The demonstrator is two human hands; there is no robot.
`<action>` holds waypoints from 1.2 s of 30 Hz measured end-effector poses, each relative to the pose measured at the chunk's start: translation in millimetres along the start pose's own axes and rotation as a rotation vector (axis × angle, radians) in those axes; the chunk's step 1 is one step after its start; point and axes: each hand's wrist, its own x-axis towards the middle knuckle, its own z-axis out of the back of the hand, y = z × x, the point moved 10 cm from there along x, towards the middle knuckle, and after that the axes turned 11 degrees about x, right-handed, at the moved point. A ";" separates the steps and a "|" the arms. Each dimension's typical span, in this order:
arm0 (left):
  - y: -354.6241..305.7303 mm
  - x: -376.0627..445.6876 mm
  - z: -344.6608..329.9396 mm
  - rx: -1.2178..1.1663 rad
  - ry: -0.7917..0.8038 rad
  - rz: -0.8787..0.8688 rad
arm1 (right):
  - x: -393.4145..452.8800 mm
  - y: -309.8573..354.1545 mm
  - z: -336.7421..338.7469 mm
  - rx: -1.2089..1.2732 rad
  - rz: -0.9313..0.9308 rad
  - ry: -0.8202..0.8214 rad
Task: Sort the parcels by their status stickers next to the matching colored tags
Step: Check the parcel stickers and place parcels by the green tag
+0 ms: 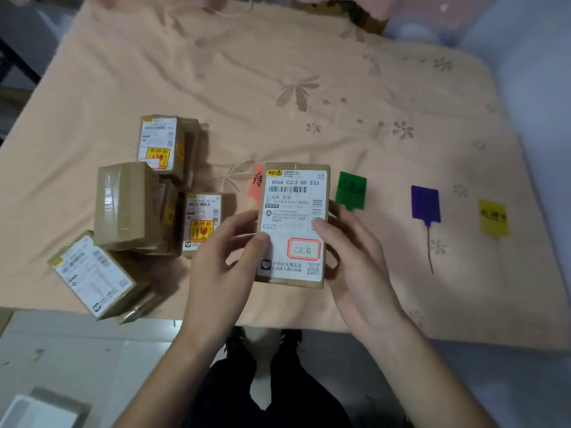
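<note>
I hold one cardboard parcel label-up in both hands above the near edge of the cloth. Its white shipping label carries a red-framed status sticker. My left hand grips its left side, my right hand its right side. Four colored tags lie in a row on the cloth: an orange-red tag half hidden behind the parcel, a green tag, a purple tag with a thin tail, and a yellow tag. A pile of several parcels sits to the left.
A peach floral cloth covers the table. One parcel of the pile hangs near the table's front-left edge. The floor and my dark trousers show below. A white object lies on the floor at bottom left.
</note>
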 end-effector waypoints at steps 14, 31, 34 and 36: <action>54.9 -7.0 -13.5 0.144 0.075 0.162 | -7.9 -57.7 43.3 0.032 -0.126 -0.141; 53.9 3.8 -61.6 0.154 0.211 0.161 | 20.0 -19.3 121.7 0.014 -0.009 -0.316; 67.6 11.8 -69.3 0.222 0.230 0.186 | 55.2 0.3 175.6 -0.191 0.032 -0.437; 78.1 16.8 -68.5 0.252 0.212 0.220 | 77.6 6.2 209.1 -0.326 0.019 -0.517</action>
